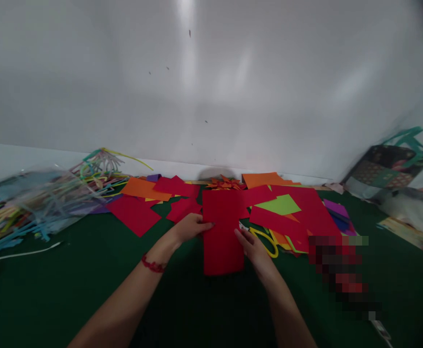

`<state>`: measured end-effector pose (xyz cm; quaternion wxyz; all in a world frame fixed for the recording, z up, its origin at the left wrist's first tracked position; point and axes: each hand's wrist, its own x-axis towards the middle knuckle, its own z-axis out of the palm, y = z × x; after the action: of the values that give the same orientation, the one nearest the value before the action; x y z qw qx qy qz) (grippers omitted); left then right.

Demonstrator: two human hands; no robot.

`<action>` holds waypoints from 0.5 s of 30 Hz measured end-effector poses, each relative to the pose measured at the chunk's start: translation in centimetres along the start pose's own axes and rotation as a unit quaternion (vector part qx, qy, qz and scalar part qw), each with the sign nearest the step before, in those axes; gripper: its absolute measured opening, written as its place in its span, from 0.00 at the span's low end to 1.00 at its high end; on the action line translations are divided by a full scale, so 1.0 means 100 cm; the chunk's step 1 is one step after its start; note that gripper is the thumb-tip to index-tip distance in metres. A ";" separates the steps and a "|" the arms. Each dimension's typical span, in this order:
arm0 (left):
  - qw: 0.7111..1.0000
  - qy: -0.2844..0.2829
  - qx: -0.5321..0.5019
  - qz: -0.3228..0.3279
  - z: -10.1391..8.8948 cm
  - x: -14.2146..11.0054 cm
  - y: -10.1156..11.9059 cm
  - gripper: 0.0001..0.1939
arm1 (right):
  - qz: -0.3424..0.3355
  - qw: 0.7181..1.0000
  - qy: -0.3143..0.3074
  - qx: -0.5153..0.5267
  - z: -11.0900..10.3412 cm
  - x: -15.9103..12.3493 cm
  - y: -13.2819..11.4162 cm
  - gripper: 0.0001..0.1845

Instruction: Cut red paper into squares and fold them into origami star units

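Observation:
A tall red paper sheet [223, 241] hangs upright in front of me, its lower edge slightly curved. My left hand [189, 228] pinches its left edge, thumb on the near face. At the opposite edge, my right hand [254, 249] grips the sheet with its fingertips on the near side. Beside and behind that hand lies a pair of scissors with a yellow handle [274, 249]; their blades are mostly hidden. Just beyond the sheet's top sits a pile of small orange cut pieces [226, 183].
Red sheets [137, 217] and an orange sheet [146, 188] lie to the left, near plastic bags of pipe cleaners [77, 193]. More red sheets [316, 208] and a lime-green piece [282, 205] spread right. A patterned bag [388, 164] stands far right. A white wall [211, 96] rises behind.

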<state>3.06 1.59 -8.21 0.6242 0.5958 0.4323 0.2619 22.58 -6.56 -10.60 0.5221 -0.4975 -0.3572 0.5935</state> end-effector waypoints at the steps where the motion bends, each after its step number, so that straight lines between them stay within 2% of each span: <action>1: 1.000 0.025 -0.014 0.008 -0.001 0.002 -0.001 0.15 | 0.007 1.000 0.014 0.000 0.000 0.000 -0.001 0.17; 5: 0.993 0.095 -0.056 0.028 -0.006 0.008 0.000 0.16 | 0.002 1.000 -0.012 -0.015 -0.001 -0.001 -0.001 0.17; 10: 0.989 0.121 -0.072 0.036 -0.015 0.003 0.010 0.16 | -0.023 0.999 -0.027 -0.039 -0.008 -0.002 0.000 0.16; 13: 0.985 0.152 -0.070 0.052 -0.027 -0.006 0.017 0.20 | -0.013 0.992 -0.081 -0.093 -0.013 -0.005 -0.002 0.13; 15: 0.986 0.155 -0.023 0.051 -0.037 -0.013 0.021 0.19 | -0.008 0.988 -0.107 -0.108 -0.015 -0.008 -0.004 0.14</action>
<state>-0.37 2.72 -5.56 0.5489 0.5549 0.4869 0.3920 24.10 -7.37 -10.47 0.4286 -0.4817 -0.4775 0.5968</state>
